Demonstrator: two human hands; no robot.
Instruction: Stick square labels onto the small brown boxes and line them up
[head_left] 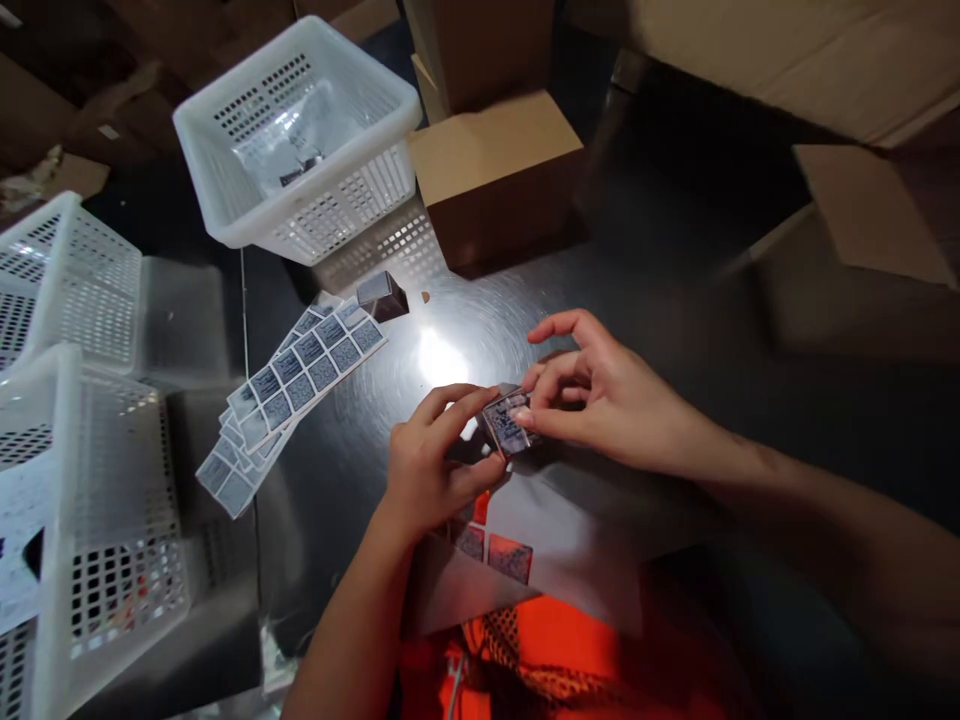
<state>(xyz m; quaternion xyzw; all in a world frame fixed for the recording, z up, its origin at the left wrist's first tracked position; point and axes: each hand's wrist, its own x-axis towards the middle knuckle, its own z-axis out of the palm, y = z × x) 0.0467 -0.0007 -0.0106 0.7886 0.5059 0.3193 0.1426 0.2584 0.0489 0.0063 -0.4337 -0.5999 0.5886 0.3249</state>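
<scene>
My left hand [442, 445] is closed round a small dark box [504, 425], its fingers along the far edge and its thumb at the near edge. A printed label with fine text covers the box's upper face. My right hand [592, 390] has its thumb pressed on that face, near the right edge. Its other fingers are curled, and the index finger is lifted. Below my hands lies a pale backing sheet [577, 530] with a few dark square stickers [510, 558] on it. Another small box [382, 296] stands beyond, beside a fanned stack of sticker sheets [300, 370].
A white perforated basket [300, 225] with clear wrapping inside stands at the back left. More white baskets [124, 540] line the left side. A brown carton [495, 160] is behind my hands. Open cardboard flaps [874, 215] reach in from the right over the dark, shiny table [337, 490].
</scene>
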